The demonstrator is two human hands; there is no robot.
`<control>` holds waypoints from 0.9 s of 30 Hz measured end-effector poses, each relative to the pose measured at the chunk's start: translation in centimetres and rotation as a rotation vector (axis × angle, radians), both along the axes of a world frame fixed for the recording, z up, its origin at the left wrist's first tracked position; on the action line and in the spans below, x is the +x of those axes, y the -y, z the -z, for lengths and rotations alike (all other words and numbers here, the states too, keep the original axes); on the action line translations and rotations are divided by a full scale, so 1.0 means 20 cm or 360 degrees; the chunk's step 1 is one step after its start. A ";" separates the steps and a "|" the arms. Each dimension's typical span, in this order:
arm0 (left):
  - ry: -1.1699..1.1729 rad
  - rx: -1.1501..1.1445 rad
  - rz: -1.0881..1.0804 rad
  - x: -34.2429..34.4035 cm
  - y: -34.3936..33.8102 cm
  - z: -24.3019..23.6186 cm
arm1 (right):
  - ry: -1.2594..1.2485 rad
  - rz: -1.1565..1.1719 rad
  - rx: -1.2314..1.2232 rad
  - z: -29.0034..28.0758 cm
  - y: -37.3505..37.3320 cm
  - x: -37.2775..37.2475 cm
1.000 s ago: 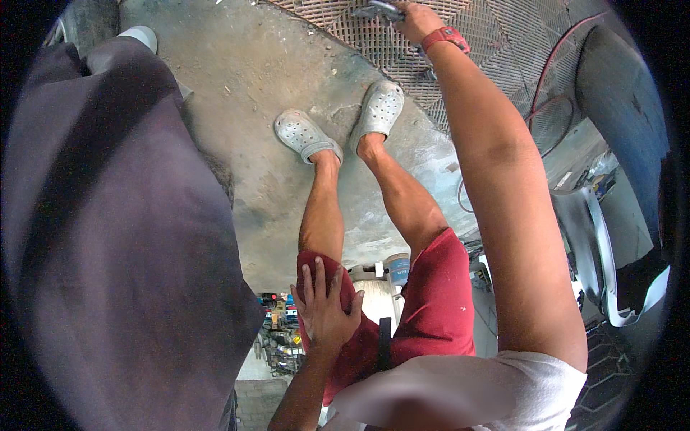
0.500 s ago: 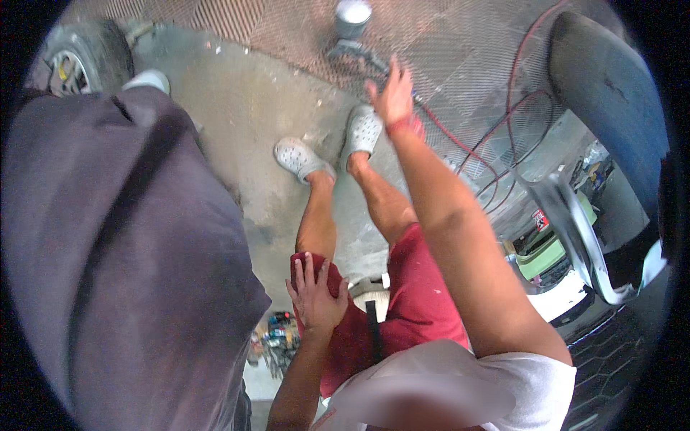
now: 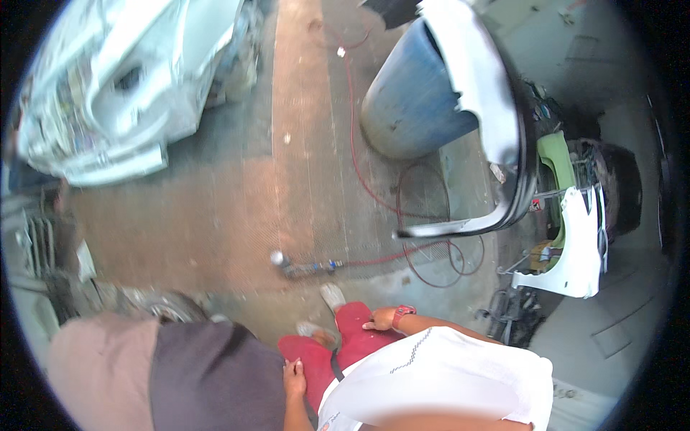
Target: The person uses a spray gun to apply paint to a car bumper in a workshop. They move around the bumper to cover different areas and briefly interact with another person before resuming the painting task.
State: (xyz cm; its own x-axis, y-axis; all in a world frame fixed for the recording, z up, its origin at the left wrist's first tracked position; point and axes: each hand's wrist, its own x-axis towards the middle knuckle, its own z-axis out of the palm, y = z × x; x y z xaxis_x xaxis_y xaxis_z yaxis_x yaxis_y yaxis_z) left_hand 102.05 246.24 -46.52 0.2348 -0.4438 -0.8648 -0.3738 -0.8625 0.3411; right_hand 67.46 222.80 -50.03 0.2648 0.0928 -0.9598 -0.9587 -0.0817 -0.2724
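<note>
My left hand [image 3: 293, 376] rests against the outside of my left thigh in red shorts [image 3: 312, 361], its fingers lying along the cloth and holding nothing. On my right knee lies my right hand [image 3: 382, 318], palm down and empty, with a red band [image 3: 404, 314] around the wrist. Ahead of my feet, a spray gun [image 3: 303, 268] with a pale cup [image 3: 278, 258] lies on the mat floor, apart from both hands. A red hose [image 3: 381, 258] runs from it to the right.
Close on my left sits another person in a dark shirt [image 3: 215, 370], near a wheel [image 3: 172, 307]. A blue drum [image 3: 410, 93] stands ahead, with a white car panel [image 3: 489, 108] beside it. Another white panel [image 3: 582, 251] is at right; a pale car body [image 3: 136, 93] is far left.
My right hand has drawn back from near the spray gun to my right knee. My left hand has shifted to the side of my thigh. The view has tilted up and ahead.
</note>
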 end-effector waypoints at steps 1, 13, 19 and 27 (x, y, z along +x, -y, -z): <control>0.0050 -0.0090 -0.0040 0.08 0.13 -0.06 | 0.0025 0.0062 -0.0143 -0.06 0.08 -0.02; 0.0085 -0.0096 -0.0283 0.80 1.08 0.03 | 0.0249 0.1063 -0.0907 -0.33 0.53 0.24; -0.0119 0.0040 0.0325 1.42 1.49 0.12 | -0.0217 0.1372 -0.1036 -0.31 0.73 0.52; -0.0080 -0.0198 0.0538 1.88 2.66 -0.10 | -0.0257 0.1921 -0.1236 -0.43 1.32 0.74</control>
State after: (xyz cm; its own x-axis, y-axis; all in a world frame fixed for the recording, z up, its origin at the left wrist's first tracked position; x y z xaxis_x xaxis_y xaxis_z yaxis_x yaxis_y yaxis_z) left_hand 139.62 193.09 -44.59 0.0150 -0.5915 -0.8062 -0.6110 -0.6437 0.4609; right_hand 82.18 196.47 -41.48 -0.3111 -0.6542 -0.6893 -0.5639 0.7109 -0.4203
